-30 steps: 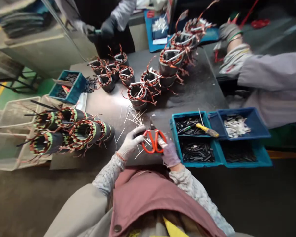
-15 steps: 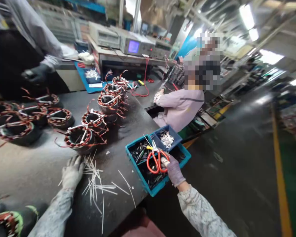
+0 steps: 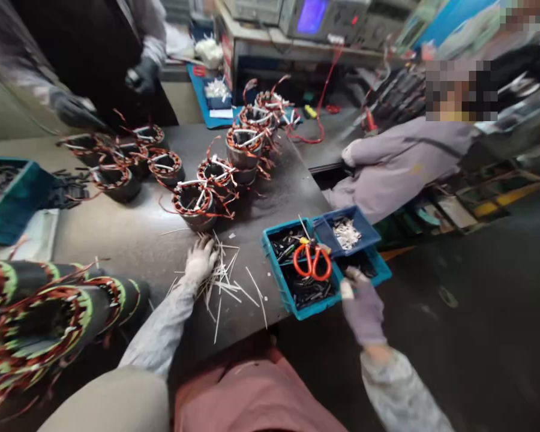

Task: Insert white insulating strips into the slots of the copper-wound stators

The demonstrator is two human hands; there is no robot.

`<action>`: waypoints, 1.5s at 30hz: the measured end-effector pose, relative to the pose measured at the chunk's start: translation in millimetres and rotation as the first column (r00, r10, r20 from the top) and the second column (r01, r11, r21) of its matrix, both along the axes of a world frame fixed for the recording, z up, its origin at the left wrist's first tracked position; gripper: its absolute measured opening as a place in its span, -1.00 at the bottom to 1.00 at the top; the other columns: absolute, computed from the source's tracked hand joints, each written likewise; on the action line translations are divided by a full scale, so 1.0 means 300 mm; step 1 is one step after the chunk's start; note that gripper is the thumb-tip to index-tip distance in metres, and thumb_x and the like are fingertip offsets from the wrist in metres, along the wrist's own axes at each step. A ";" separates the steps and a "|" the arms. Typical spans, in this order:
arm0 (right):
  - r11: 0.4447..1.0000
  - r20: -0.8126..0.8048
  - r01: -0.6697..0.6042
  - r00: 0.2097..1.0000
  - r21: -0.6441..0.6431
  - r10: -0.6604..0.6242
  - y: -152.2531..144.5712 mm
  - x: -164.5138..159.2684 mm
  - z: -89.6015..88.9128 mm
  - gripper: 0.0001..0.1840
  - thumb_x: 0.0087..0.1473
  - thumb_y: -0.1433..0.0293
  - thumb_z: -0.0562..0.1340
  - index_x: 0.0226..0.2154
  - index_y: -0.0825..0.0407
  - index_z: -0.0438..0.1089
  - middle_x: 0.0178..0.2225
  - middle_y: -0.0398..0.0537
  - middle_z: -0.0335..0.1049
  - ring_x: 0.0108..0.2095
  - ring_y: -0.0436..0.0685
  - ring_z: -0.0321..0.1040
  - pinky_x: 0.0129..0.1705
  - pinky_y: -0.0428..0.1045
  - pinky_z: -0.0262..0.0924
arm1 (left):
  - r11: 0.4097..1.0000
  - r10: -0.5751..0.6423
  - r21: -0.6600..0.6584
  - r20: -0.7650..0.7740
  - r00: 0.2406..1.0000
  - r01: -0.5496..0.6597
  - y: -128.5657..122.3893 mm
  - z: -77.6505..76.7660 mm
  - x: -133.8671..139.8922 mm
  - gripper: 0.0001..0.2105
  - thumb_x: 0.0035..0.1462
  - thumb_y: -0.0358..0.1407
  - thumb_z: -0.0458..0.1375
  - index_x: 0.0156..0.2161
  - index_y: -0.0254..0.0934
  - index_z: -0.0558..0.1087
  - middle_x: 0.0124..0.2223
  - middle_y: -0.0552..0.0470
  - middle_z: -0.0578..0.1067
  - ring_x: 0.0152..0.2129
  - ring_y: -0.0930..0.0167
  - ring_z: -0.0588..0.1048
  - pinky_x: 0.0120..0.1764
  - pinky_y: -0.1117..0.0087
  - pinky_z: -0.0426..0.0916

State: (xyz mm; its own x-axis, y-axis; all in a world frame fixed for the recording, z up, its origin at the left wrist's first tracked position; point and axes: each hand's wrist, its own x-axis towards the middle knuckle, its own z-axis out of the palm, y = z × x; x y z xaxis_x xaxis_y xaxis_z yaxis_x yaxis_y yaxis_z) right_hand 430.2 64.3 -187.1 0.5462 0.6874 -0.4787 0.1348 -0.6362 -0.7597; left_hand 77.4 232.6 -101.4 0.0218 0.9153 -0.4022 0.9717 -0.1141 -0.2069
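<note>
Left hand [image 3: 200, 262] at sticks [image 3: 225, 282], inside table edge [image 3: 245, 324]; right hand [image 3: 363, 309] near tray rim [image 3: 283, 281].

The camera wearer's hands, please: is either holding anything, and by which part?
The right hand holds nothing visible; the scissors lie apart from it. Whether the left hand grips any white strips cannot be told.

Left hand [image 3: 200, 262] touching white strips [image 3: 225, 274], red-handled scissors [image 3: 314, 271] atop blue bin [image 3: 317, 308], right hand [image 3: 363, 309] nearby
</note>
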 end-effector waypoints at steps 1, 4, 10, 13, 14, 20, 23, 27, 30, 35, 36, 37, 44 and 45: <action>0.987 0.069 -0.077 0.995 0.141 0.067 -0.061 -0.051 0.018 -0.65 0.11 0.34 0.17 -0.03 -0.04 0.45 -0.01 0.11 0.49 0.02 0.31 0.45 0.13 0.27 0.33 | 0.999 -0.023 -0.036 0.023 0.999 0.023 -0.030 0.003 0.007 -0.60 0.19 -0.27 0.07 0.11 -0.26 0.47 0.25 -0.19 0.38 0.21 0.07 0.32 0.16 -0.04 0.30; 0.834 0.119 -0.332 0.942 0.440 0.313 -0.221 -0.284 0.053 -0.57 0.19 0.37 0.11 0.11 -0.08 0.37 0.04 0.03 0.47 0.03 0.22 0.45 0.05 0.16 0.43 | 0.990 -0.073 -0.116 0.092 0.993 0.083 -0.118 0.029 0.027 -0.65 0.18 -0.28 0.08 0.05 -0.18 0.50 0.16 -0.08 0.48 0.13 0.18 0.41 0.14 0.08 0.35; 0.716 0.212 -0.667 0.745 0.206 0.633 -0.340 -0.684 -0.057 -0.41 0.16 0.25 0.16 0.18 0.18 0.30 0.26 0.34 0.17 0.29 0.42 0.09 0.23 0.37 0.17 | 0.988 -0.076 -0.123 0.135 0.988 0.092 -0.014 -0.010 0.009 -0.51 0.27 -0.22 0.02 0.29 -0.18 0.28 0.34 -0.07 0.26 0.27 0.25 0.23 0.29 0.23 0.17; 0.731 0.180 -0.671 0.739 0.124 0.649 -0.270 -0.764 -0.125 -0.36 0.18 0.21 0.15 0.22 0.24 0.24 0.28 0.41 0.11 0.32 0.46 -0.03 0.27 0.43 0.03 | 0.985 -0.062 -0.158 0.066 0.996 0.072 0.050 -0.087 0.013 -0.43 0.22 -0.20 0.11 0.32 -0.22 0.24 0.41 -0.14 0.13 0.34 0.09 0.09 0.31 0.02 0.07; 0.739 0.180 -0.664 0.745 0.112 0.642 -0.230 -0.780 -0.135 -0.34 0.19 0.21 0.14 0.24 0.26 0.22 0.29 0.43 0.09 0.33 0.46 -0.07 0.28 0.43 -0.01 | 0.979 -0.063 -0.190 0.040 0.997 0.070 0.045 -0.104 0.020 -0.43 0.22 -0.20 0.12 0.31 -0.23 0.24 0.42 -0.15 0.10 0.35 0.05 0.05 0.32 -0.03 0.03; 0.691 0.215 -0.711 0.701 0.132 0.680 0.065 -0.820 -0.137 -0.31 0.22 0.20 0.11 0.29 0.24 0.15 0.36 0.41 -0.06 0.36 0.45 -0.19 0.31 0.42 -0.16 | 0.964 -0.155 -0.196 0.140 0.978 0.180 -0.209 0.026 -0.029 -0.51 0.31 -0.17 0.00 0.30 -0.21 0.25 0.38 -0.10 0.20 0.35 0.20 0.10 0.35 0.06 -0.03; 0.725 0.217 -0.681 0.726 0.103 0.652 0.183 -0.834 -0.159 -0.27 0.22 0.18 0.09 0.32 0.24 0.09 0.39 0.41 -0.16 0.38 0.48 -0.25 0.29 0.47 -0.19 | 0.992 0.105 0.073 -0.019 0.994 -0.104 -0.343 0.128 -0.140 -0.47 0.25 -0.14 0.08 0.29 -0.27 0.28 0.40 -0.20 0.15 0.35 0.09 0.07 0.35 -0.02 -0.07; 0.726 0.155 -0.677 0.735 0.120 0.660 0.283 -0.907 -0.135 -0.32 0.20 0.22 0.08 0.28 0.26 0.17 0.35 0.39 -0.04 0.36 0.44 -0.16 0.32 0.42 -0.17 | 0.903 0.413 0.175 -0.102 0.905 -0.392 -0.421 0.124 -0.223 -0.39 0.19 -0.21 0.12 0.30 -0.43 0.23 0.39 -0.33 0.12 0.34 -0.01 0.07 0.31 -0.09 0.03; 0.647 0.141 -0.728 0.682 0.228 0.718 0.329 -0.952 -0.083 -0.35 0.21 0.25 0.05 0.26 0.24 0.20 0.31 0.32 0.07 0.35 0.34 -0.09 0.36 0.31 -0.14 | 0.964 0.256 0.057 0.053 0.965 -0.259 -0.401 0.074 -0.184 -0.46 0.23 -0.23 0.07 0.29 -0.33 0.26 0.37 -0.22 0.21 0.33 0.09 0.13 0.31 -0.02 0.08; 0.695 0.178 -0.688 0.725 0.208 0.665 0.531 -0.940 -0.103 -0.37 0.27 0.23 -0.04 0.31 0.10 0.12 0.35 0.17 0.00 0.38 0.30 -0.17 0.35 0.34 -0.14 | 0.938 0.188 0.271 0.128 0.974 -0.217 -0.137 0.057 -0.171 -0.49 0.29 -0.27 -0.03 0.31 -0.29 0.23 0.40 -0.12 0.17 0.35 0.13 0.08 0.35 0.01 -0.04; 0.703 0.177 -0.687 0.727 0.184 0.663 0.588 -0.943 -0.123 -0.37 0.28 0.23 -0.06 0.31 0.13 0.13 0.35 0.20 0.00 0.38 0.31 -0.17 0.35 0.34 -0.14 | 0.926 0.221 0.289 0.111 0.969 -0.244 -0.060 0.054 -0.193 -0.46 0.27 -0.28 -0.01 0.34 -0.31 0.18 0.42 -0.13 0.12 0.36 0.11 0.04 0.35 -0.03 -0.06; 0.701 0.172 -0.695 0.719 0.162 0.673 0.641 -0.952 -0.142 -0.37 0.28 0.23 -0.07 0.30 0.17 0.14 0.34 0.23 0.02 0.37 0.33 -0.15 0.34 0.34 -0.13 | 0.914 0.269 0.291 0.090 0.959 -0.284 0.014 0.048 -0.218 -0.43 0.25 -0.30 0.00 0.36 -0.34 0.14 0.43 -0.16 0.07 0.37 0.09 0.01 0.35 -0.08 -0.07; 0.447 0.235 -0.873 0.485 0.197 0.843 0.701 -1.045 -0.167 -0.35 0.25 0.24 0.05 0.30 0.21 0.16 0.37 0.21 0.01 0.37 0.37 -0.15 0.36 0.32 -0.24 | 0.985 0.168 0.022 0.070 0.983 -0.170 0.076 -0.042 -0.250 -0.49 0.26 -0.31 -0.02 0.30 -0.24 0.26 0.40 -0.08 0.16 0.36 0.13 0.04 0.35 -0.08 -0.09; 0.401 0.242 -0.893 0.444 0.206 0.863 0.673 -1.042 -0.152 -0.37 0.25 0.27 0.05 0.30 0.17 0.16 0.38 0.16 0.00 0.38 0.36 -0.16 0.37 0.31 -0.25 | 0.990 0.140 -0.011 0.079 0.987 -0.140 0.032 -0.046 -0.228 -0.50 0.27 -0.31 -0.03 0.30 -0.22 0.27 0.40 -0.06 0.17 0.36 0.15 0.06 0.34 -0.07 -0.08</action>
State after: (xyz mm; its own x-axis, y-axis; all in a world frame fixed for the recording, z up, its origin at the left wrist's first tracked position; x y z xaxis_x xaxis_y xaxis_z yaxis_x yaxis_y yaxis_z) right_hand 117.5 266.1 -232.7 -0.4098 0.8943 -0.1795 0.5662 0.0951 -0.8188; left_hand 9.1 242.2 -115.3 -0.0743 0.9092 -0.4096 0.9914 0.0230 -0.1287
